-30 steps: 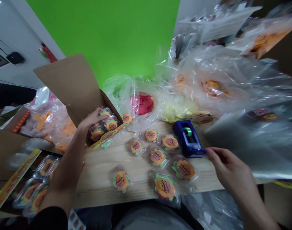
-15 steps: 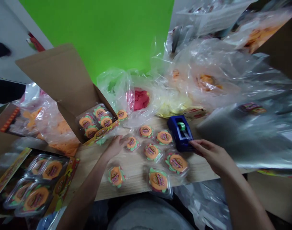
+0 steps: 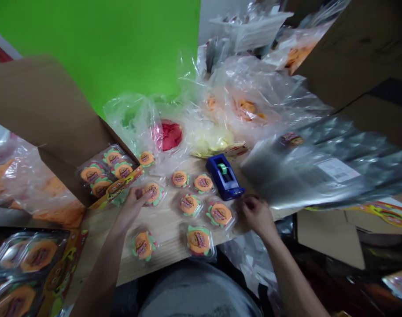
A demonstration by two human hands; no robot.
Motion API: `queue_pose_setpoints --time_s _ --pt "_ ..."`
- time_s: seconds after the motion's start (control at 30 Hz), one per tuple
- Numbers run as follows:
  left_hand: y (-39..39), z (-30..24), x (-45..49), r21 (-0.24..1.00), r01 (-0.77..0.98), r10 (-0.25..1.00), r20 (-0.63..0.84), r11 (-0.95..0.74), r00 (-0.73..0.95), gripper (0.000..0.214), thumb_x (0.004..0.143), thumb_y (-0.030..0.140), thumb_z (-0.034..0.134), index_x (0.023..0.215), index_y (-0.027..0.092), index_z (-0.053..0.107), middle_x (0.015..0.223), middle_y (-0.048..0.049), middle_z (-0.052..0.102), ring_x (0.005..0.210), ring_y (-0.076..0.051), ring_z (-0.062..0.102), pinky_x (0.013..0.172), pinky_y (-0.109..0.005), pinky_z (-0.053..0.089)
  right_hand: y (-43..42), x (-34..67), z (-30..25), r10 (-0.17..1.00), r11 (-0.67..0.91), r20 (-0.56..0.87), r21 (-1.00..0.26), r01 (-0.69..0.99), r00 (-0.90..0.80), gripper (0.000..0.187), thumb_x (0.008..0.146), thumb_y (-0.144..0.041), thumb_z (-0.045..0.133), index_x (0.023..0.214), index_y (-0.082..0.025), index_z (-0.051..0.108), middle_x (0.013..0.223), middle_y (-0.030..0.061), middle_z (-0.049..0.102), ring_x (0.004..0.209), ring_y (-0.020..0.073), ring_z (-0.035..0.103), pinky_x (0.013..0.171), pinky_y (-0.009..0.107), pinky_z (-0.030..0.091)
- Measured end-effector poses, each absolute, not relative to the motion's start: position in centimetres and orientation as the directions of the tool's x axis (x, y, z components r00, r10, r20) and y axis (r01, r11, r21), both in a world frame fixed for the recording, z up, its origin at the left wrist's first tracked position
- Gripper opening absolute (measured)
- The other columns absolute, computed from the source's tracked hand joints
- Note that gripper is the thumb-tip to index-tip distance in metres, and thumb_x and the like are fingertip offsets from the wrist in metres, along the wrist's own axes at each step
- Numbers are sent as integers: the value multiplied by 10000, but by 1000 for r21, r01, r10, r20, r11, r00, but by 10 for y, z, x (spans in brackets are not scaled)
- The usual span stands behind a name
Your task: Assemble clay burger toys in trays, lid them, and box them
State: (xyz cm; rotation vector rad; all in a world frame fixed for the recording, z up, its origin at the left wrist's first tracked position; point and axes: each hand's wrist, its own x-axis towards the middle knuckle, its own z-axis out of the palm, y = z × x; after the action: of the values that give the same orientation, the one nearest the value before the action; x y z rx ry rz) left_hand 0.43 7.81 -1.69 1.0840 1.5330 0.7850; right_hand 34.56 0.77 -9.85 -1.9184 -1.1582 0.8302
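Observation:
My left hand (image 3: 132, 208) is closed at the left edge of a clear plastic pack with a toy burger (image 3: 154, 194) in it, its fingertips over the pack. Just off the front end of a blue tape dispenser (image 3: 224, 177), my right hand (image 3: 257, 214) has its fingers pinched together. Whatever lies in that pinch is too small or blurred to make out. Several more burger packs (image 3: 190, 204) lie on the wooden table (image 3: 169, 240) between my hands, one of them (image 3: 198, 241) close to the front edge.
An open cardboard box (image 3: 121, 185) with burger packs stands at the back left; another filled box (image 3: 60, 273) is at the lower left. Clear bags with pink (image 3: 169, 134), yellow and orange pieces line the back. A stack of silvery plastic bags (image 3: 306, 176) lies right.
My right hand has drawn away from the tape dispenser's end, toward me. My left hand has closed on the burger pack, which sits slightly farther from the others. The view has swung right.

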Motion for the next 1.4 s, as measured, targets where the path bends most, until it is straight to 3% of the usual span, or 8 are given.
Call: queue_pose_setpoints --time_s 0.13,0.2,0.3,0.47,0.73,0.87,1.07,1.4 --pt "65 13 19 919 33 919 -393 393 -6 411 651 457 700 898 215 478 911 -13 566 871 -183 575 715 -310 494 -16 329 -53 971 -235 -198 -899 370 134 320 710 -505 585 643 -194 607 700 41 644 685 194 587 654 310 475" --pt "59 23 28 910 -79 913 -406 407 31 407 635 433 731 902 228 502 939 -17 596 919 -199 588 748 -324 503 -26 309 -19 990 -131 -138 -961 245 -9 283 799 -458 561 684 -202 598 877 58 651 847 198 602 745 304 478" --pt "50 35 41 898 -136 908 -410 419 88 461 609 450 762 935 236 514 950 -20 637 919 -210 616 752 -335 512 -30 272 26 994 59 44 -988 145 -100 227 846 -382 558 700 -215 604 950 54 585 991 199 562 853 308 447" --pt "36 56 54 902 -187 917 -361 389 168 573 568 484 790 992 226 502 884 1 666 833 -183 636 741 -312 509 -15 235 53 978 199 182 -963 183 -104 152 852 -285 554 720 -213 571 937 38 512 969 176 520 844 285 423" --pt "24 67 57 965 -126 973 -229 228 6 515 612 325 808 1019 242 502 900 45 679 805 -111 632 697 -208 511 -5 223 40 991 124 132 -931 343 1 216 853 -234 522 658 -205 432 786 11 476 798 162 490 729 287 387" --pt "26 64 56 920 -223 947 -314 323 75 510 569 410 823 944 223 532 824 36 684 735 -115 636 659 -221 518 -2 228 46 983 117 85 -972 206 -160 162 874 -234 486 713 -211 494 813 16 519 802 157 507 732 277 407" --pt "27 58 56 847 -303 900 -415 437 138 508 558 423 828 940 211 569 871 6 683 801 -156 641 724 -274 509 -2 238 53 952 188 120 -955 229 -283 127 886 -180 466 821 -234 561 898 10 544 898 151 529 796 265 418" --pt "30 52 48 771 -260 806 -500 581 317 486 555 412 831 925 194 603 918 -8 671 836 -159 631 747 -275 510 -3 230 41 964 266 224 -800 537 -144 179 876 -355 551 780 -204 549 787 28 598 748 185 557 664 299 416"
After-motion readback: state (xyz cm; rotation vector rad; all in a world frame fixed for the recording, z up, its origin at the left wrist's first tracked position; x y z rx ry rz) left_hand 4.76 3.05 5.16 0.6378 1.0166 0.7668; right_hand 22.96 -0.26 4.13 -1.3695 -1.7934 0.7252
